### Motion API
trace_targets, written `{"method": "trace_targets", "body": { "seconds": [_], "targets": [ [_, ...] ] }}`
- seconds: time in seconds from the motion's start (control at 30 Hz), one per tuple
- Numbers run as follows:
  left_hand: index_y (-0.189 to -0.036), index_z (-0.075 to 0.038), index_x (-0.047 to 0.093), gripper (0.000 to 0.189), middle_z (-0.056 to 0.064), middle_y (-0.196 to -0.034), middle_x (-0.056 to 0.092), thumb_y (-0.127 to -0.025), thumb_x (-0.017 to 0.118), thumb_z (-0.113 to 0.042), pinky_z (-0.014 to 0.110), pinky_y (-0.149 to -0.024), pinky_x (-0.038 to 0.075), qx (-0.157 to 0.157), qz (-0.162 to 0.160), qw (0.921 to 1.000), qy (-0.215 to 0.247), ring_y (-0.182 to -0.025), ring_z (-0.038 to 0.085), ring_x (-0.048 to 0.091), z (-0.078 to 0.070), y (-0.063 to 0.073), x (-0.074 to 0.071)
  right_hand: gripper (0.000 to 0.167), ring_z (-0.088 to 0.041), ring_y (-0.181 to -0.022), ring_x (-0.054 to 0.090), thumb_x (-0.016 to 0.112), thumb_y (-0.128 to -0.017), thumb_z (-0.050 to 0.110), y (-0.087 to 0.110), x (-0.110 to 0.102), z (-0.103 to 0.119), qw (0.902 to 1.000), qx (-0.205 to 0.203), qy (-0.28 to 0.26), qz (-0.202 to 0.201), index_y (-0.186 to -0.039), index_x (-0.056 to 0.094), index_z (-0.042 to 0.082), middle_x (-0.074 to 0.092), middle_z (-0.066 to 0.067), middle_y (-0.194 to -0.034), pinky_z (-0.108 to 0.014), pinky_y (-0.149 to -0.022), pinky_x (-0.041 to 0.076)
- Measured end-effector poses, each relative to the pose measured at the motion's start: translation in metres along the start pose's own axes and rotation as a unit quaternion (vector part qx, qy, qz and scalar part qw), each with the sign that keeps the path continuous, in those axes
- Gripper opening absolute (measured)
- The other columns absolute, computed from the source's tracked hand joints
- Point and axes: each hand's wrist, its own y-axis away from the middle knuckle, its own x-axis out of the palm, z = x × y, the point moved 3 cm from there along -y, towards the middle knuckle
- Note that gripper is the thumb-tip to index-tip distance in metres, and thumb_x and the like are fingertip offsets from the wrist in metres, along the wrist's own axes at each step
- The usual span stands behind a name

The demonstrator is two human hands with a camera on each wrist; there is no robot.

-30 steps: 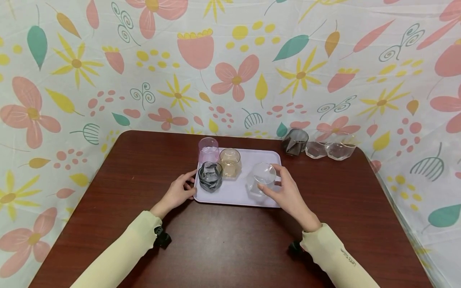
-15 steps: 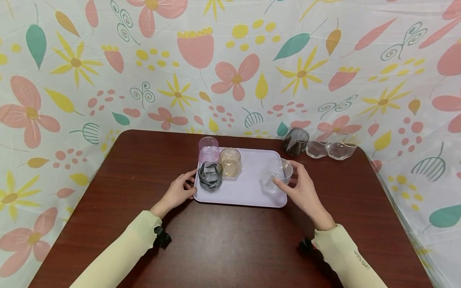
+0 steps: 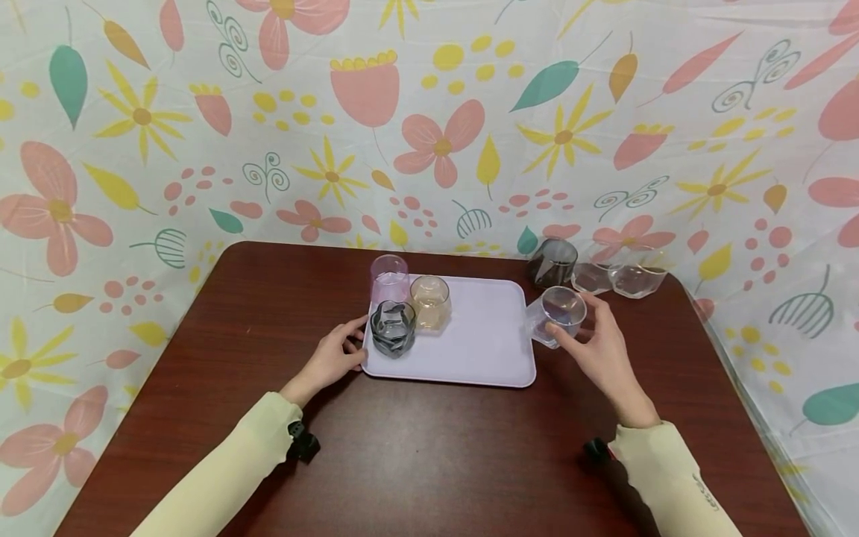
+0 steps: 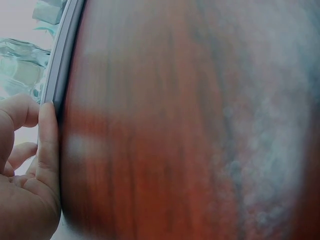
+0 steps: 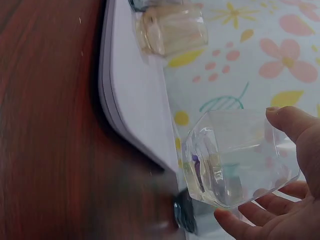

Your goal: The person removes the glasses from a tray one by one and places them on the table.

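My right hand (image 3: 602, 356) holds a clear, faceted glass cup (image 3: 562, 312), its thumb on the near side and fingers round the far side. The cup hangs tilted just beyond the right edge of a pale lilac tray (image 3: 479, 343). In the right wrist view the clear cup (image 5: 240, 155) appears off the table. My left hand (image 3: 333, 354) grips the tray's left edge; in the left wrist view, its fingers (image 4: 48, 130) lie against the rim. On the tray's left part stand a pink cup (image 3: 389, 280), an amber cup (image 3: 430, 304) and a smoky grey cup (image 3: 393, 330).
Behind my right hand, a dark grey cup (image 3: 553, 263) and two clear cups (image 3: 634, 277) stand near the back right corner of the brown table (image 3: 429, 447). A flowered cloth (image 3: 436, 119) hangs behind the table.
My right hand has lifted the clear cup and carried it rightward, from above the tray's right part to past its right edge. The left hand and the other cups stay put.
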Motion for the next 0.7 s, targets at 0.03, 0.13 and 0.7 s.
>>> {"method": "trace_targets", "body": {
  "seconds": [0.03,0.13,0.7],
  "targets": [
    [-0.151,0.002,0.049,0.068,0.023,-0.113,0.058,-0.085,0.063,0.009,0.028,-0.059,0.064,-0.001,0.001,1.0,0.0,-0.075,0.017,0.061,0.0,0.0,0.0,0.075,-0.037,-0.115,0.059,0.083,-0.087,0.009,0.0,-0.003,-0.001,1.0,0.001,0.004,-0.003,-0.147,0.042,-0.005,0.055,-0.026,-0.13,0.002,-0.082,0.046],
    [-0.152,0.002,0.049,0.067,0.023,-0.114,0.057,-0.086,0.063,0.009,0.028,-0.059,0.064,-0.003,0.003,1.0,-0.001,-0.075,0.017,0.06,0.0,0.0,0.0,0.075,-0.038,-0.114,0.059,0.083,-0.087,0.011,0.0,-0.013,-0.007,0.9997,0.007,0.019,-0.012,-0.147,0.042,-0.006,0.055,-0.027,-0.129,0.003,-0.081,0.044],
    [-0.152,0.001,0.049,0.068,0.023,-0.115,0.057,-0.086,0.063,0.008,0.03,-0.06,0.064,-0.007,0.003,1.0,0.0,-0.076,0.017,0.061,-0.001,0.0,0.0,0.079,0.004,-0.101,0.048,0.079,-0.092,0.026,-0.003,-0.06,-0.047,0.9944,0.066,0.073,-0.039,-0.152,0.037,-0.004,0.05,-0.03,-0.134,0.004,-0.075,0.04]
  ]
}}
